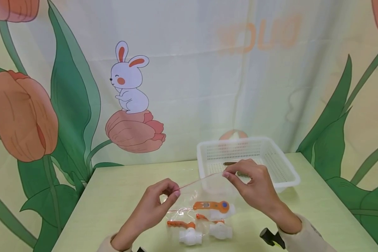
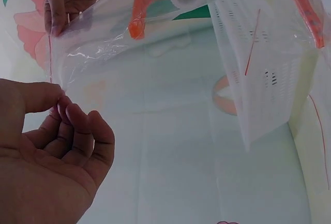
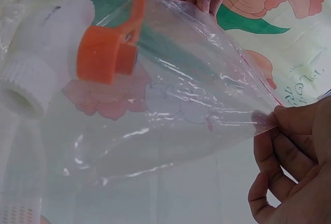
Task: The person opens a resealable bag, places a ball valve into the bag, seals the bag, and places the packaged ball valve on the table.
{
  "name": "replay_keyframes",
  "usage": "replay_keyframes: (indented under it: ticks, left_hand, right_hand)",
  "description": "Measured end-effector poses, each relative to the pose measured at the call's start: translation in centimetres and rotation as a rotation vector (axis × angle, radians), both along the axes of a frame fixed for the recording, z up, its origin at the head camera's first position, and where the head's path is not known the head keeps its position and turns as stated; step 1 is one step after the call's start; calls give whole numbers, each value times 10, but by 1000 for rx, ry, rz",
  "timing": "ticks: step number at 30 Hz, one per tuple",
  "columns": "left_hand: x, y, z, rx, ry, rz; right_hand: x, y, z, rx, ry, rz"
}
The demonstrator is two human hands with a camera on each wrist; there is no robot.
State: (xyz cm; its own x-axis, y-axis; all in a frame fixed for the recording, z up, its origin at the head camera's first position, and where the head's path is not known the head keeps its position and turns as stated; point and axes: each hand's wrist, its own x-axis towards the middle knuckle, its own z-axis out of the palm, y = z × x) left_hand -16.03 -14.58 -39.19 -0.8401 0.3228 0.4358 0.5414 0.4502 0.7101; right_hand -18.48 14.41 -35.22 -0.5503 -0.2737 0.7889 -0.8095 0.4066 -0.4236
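My left hand point(image 1: 149, 204) and right hand point(image 1: 255, 187) pinch the two ends of the red-lined mouth of a clear zip bag point(image 3: 176, 131), thumb against forefinger. The mouth is stretched straight between them, higher at the right. Inside the bag is a white plastic ball valve point(image 3: 46, 43) with an orange lever handle point(image 3: 98, 53). In the head view that orange handle point(image 1: 208, 205) shows below the hands. Nearer me on the table lie two more white valves point(image 1: 190, 236) point(image 1: 221, 231) with orange handles, in clear bags.
A white perforated plastic basket point(image 1: 289, 178) stands at the back right, partly behind my right hand, with a dark brown item point(image 1: 229, 163) inside. The pale green table point(image 1: 113, 189) meets a hanging printed cloth point(image 1: 182, 87) along its back edge.
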Motion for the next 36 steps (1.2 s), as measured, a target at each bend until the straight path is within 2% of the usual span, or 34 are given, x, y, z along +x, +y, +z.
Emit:
replay_keyframes:
  ticks: [6,12,19,26,33,36]
  left_hand:
    - [-2,3,-2,13,42,-43]
    - [0,5,-2,13,69,-37]
    - [0,7,-2,36,145,-61]
    - [-1,13,-1,40,118,-48]
    - [-2,16,-1,29,193,-53]
    - [-2,17,-1,33,188,-49]
  right_hand:
    - [1,-3,0,1,3,4]
    - [2,-5,-2,2,6,9]
    - [2,-5,-2,-1,10,26]
    - [3,-7,-2,7,1,26]
    - [3,-7,-3,12,10,25]
    - [4,-7,-2,11,5,20]
